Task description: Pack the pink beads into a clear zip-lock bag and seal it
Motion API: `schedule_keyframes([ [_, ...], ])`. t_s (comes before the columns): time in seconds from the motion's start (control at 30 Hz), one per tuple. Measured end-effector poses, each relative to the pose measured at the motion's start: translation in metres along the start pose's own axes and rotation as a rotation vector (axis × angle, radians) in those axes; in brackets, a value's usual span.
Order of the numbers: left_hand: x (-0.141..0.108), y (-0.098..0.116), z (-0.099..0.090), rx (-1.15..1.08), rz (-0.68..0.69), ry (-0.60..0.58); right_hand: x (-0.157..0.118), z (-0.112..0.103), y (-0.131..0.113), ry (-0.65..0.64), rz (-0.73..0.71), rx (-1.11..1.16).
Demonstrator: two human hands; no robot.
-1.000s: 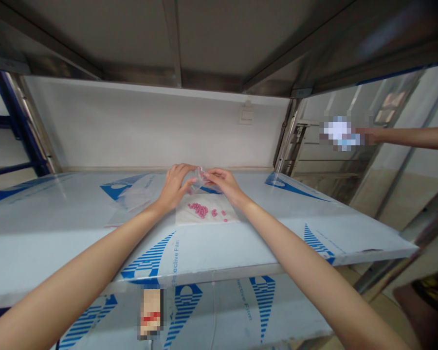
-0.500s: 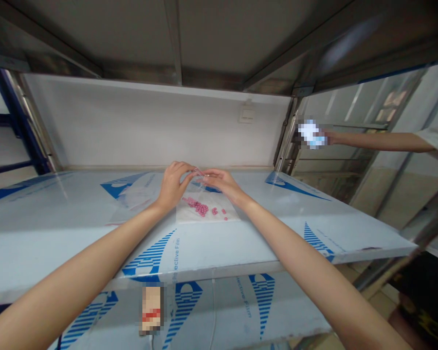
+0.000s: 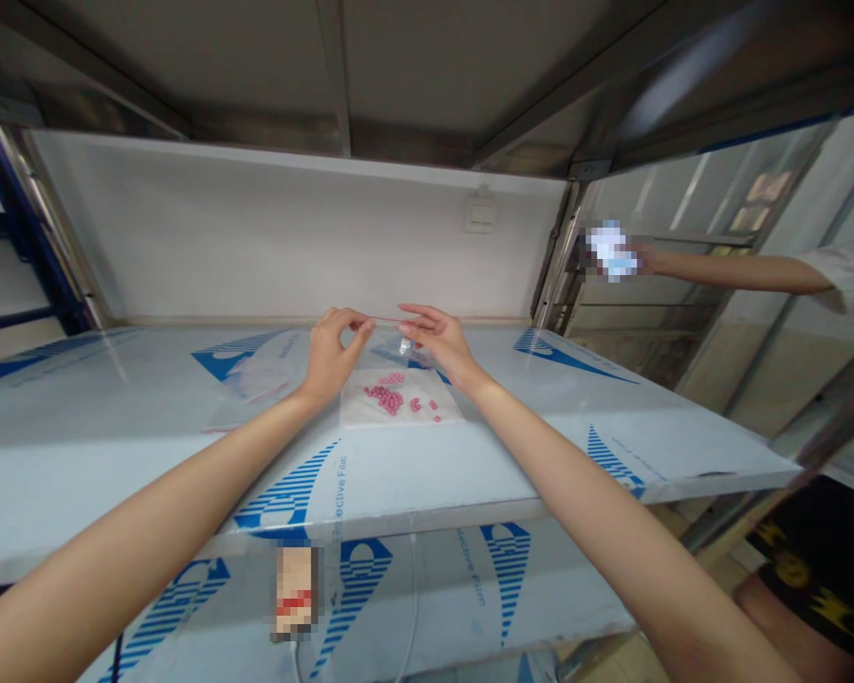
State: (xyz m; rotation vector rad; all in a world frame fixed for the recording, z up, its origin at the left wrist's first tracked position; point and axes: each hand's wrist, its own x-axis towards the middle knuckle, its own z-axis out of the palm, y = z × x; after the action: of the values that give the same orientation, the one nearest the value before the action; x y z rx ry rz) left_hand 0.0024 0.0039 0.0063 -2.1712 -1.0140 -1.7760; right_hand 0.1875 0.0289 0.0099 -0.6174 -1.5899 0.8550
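Observation:
Between my hands is a small clear plastic bag [image 3: 388,339] with a thin pinkish-red line along its top edge. My left hand [image 3: 333,349] pinches the bag's left end between thumb and fingers. At the other end, my right hand [image 3: 445,346] grips the edge with the thumb and a finger while another finger stretches out above. Something small and silvery-white shows by the right fingers; I cannot make out what it is. Just below the hands, a white sheet [image 3: 360,415] bears a cluster of pink beads [image 3: 388,398], with several strays to its right.
More clear plastic bags [image 3: 256,384] lie left of the sheet, partly behind my left forearm. The film-covered shelf [image 3: 470,484] has a metal shelf [image 3: 256,85] overhead. A blurred device [image 3: 295,593] with a white cable sits below. Another person's arm [image 3: 740,272] reaches in at right, holding a blurred bright object.
My hands have moved slightly apart, and the bag's top edge is now stretched nearly straight between them. The pink beads stay on the sheet. The view has shifted slightly.

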Motion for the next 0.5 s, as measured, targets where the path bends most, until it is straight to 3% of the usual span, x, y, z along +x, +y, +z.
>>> schedule_keyframes([
  [0.5, 0.0014, 0.0054, 0.0004, 0.029, 0.027, 0.000, -0.0017, -0.0004, -0.0059, 0.030, -0.033, -0.059],
])
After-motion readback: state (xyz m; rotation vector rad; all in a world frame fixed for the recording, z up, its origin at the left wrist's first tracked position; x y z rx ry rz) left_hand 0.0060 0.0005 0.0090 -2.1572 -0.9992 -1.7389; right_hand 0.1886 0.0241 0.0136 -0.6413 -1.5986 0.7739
